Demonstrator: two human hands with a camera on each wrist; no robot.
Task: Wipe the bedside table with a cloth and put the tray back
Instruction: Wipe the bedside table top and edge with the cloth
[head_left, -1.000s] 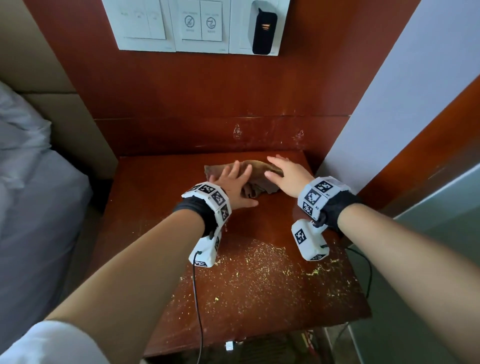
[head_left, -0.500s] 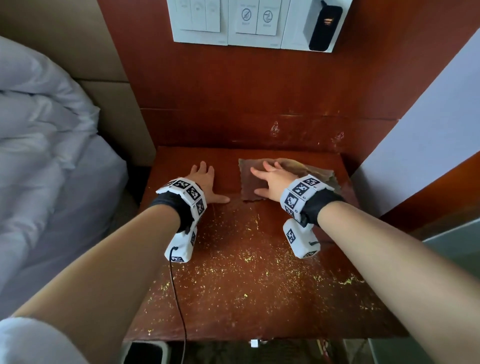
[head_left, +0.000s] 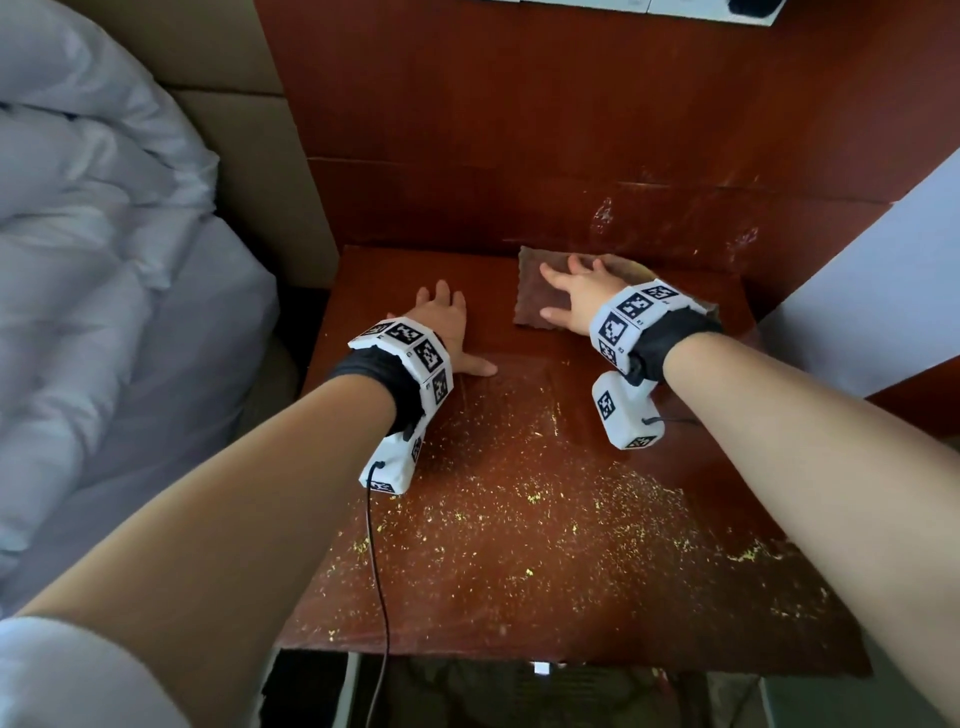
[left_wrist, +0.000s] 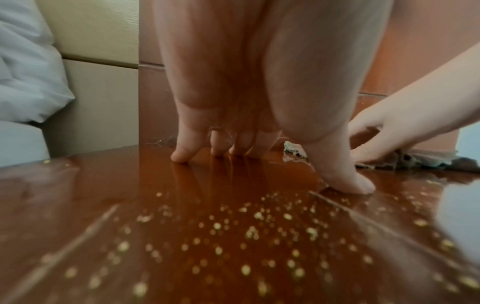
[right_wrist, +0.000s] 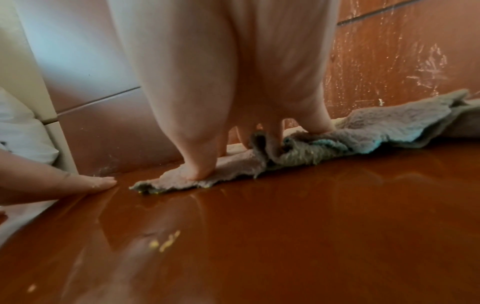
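A brown-grey cloth (head_left: 540, 296) lies spread at the back right of the reddish wooden bedside table (head_left: 519, 571). My right hand (head_left: 576, 299) presses flat on the cloth (right_wrist: 389, 123) with straight fingers; its thumb (right_wrist: 197, 170) pins the near edge. My left hand (head_left: 447, 325) rests flat on bare wood to the left of the cloth, fingers (left_wrist: 182, 158) and thumb touching the tabletop (left_wrist: 130, 195). Yellow crumbs (head_left: 530, 499) are scattered over the near half of the table. No tray is in view.
A white duvet and bed (head_left: 93, 260) lie to the left, beside a beige headboard panel (head_left: 260, 156). A wooden wall panel (head_left: 519, 130) rises behind the table and a white wall (head_left: 883, 260) closes the right side. A thin black cable (head_left: 382, 597) hangs over the front edge.
My left hand left the cloth and moved left onto bare wood. My right hand stayed pressed on the cloth, which now lies spread flatter at the back right. The head view shifted left and down.
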